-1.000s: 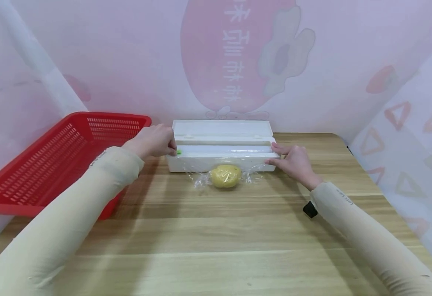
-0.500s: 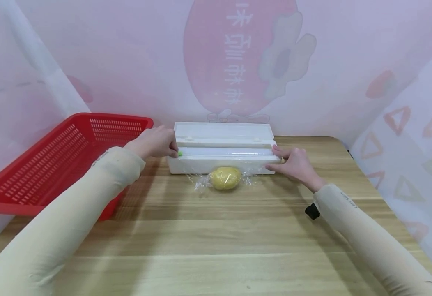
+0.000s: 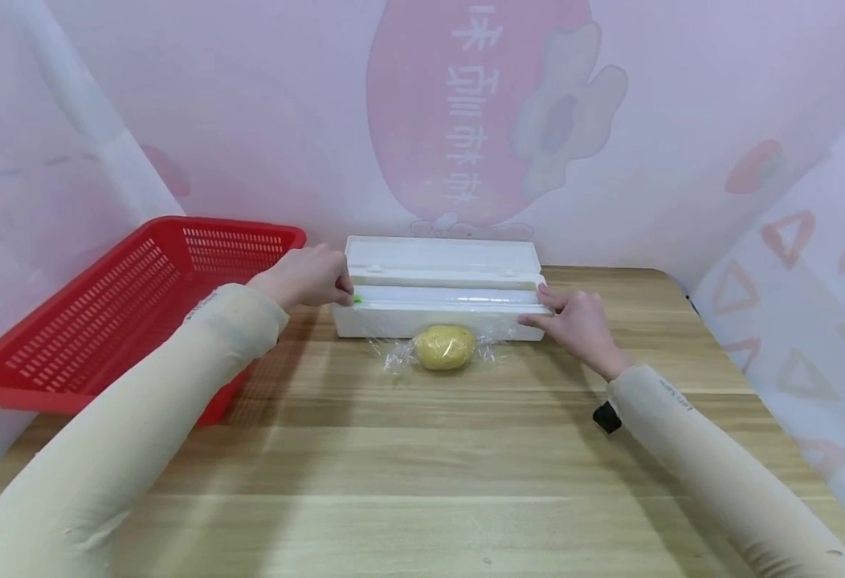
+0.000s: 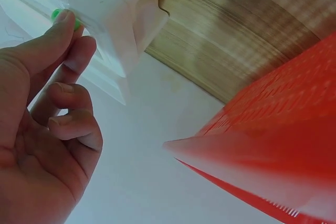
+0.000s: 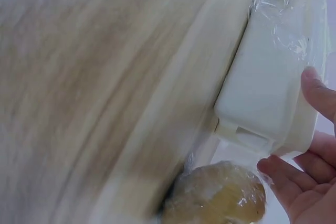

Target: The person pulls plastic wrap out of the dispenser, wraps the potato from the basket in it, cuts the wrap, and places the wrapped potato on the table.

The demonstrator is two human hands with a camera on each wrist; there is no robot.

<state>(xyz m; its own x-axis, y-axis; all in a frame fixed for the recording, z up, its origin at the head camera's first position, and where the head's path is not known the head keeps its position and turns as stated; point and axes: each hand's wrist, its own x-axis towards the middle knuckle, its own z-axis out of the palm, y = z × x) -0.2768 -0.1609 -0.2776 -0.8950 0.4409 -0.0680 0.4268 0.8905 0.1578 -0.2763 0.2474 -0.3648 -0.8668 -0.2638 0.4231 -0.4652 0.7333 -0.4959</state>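
A white cling film box (image 3: 437, 323) stands lid-up at the back of the table, a film roll (image 3: 459, 296) inside. At its left end my left hand (image 3: 307, 277) pinches a small green slider (image 4: 56, 14) between thumb and index finger, the other fingers curled loosely. My right hand (image 3: 577, 321) grips the box's right end, thumb on the front face and fingers behind. Against the box's front lies a yellow potato (image 3: 444, 348) in clear film. The right wrist view shows a second film-wrapped potato (image 5: 220, 198) beside the box's right end, which the right hand hides in the head view.
To the left, a red perforated plastic basket (image 3: 97, 321) stands close to my left forearm. The wooden table (image 3: 422, 466) meets a pink printed wall (image 3: 278, 104) behind the box. A small black object (image 3: 606, 417) shows at my right wrist.
The head view shifts slightly. Both hands keep their places at the two ends of the box, and the potato lies where it was.
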